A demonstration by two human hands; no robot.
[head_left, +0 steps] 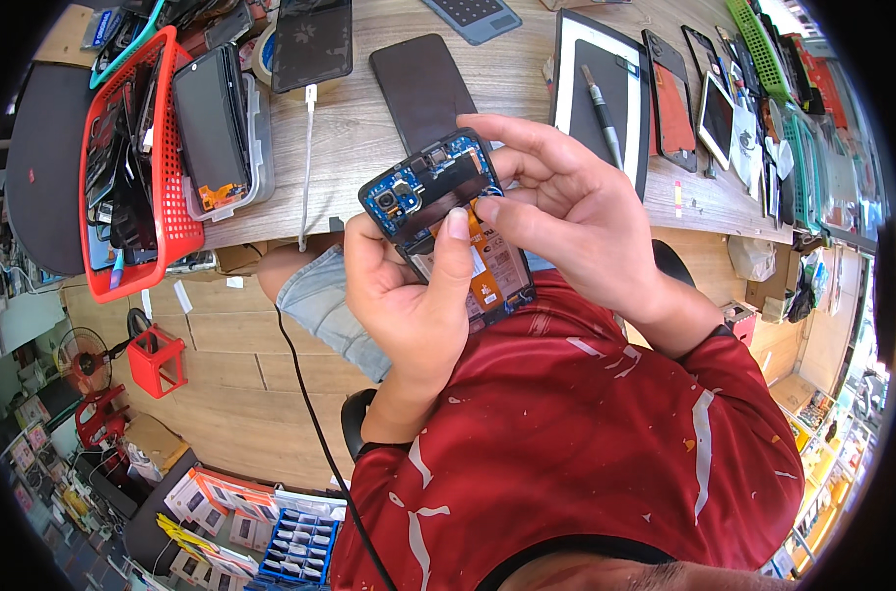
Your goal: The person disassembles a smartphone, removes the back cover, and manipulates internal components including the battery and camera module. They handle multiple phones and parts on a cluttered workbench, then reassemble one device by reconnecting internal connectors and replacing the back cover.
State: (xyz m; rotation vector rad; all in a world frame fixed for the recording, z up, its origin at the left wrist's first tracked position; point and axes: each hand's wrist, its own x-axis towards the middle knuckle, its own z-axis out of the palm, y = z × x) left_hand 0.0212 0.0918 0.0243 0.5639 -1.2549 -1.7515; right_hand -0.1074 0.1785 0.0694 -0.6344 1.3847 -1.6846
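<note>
Above my lap I hold an opened smartphone point(434, 214), its blue circuit board point(385, 189), camera modules and battery point(508, 264) exposed. My left hand point(409, 295) grips its left edge, with the thumb pressed flat over the inside near an orange flex cable point(484, 286). At the phone's upper right side, my right hand point(581, 222) is closed on it. The right thumb tip touches the inner parts beside the cable, and the forefinger reaches past the top corner. Whether either thumb pinches a small part cannot be made out.
Just beyond lies a dark phone point(423, 87) on the wooden table point(350, 187). A red basket point(167, 231) and a clear box point(256, 172) hold phones at left. A pen-like tool point(601, 110) rests on a white-framed tablet point(566, 98). A white cable point(307, 167) crosses the edge.
</note>
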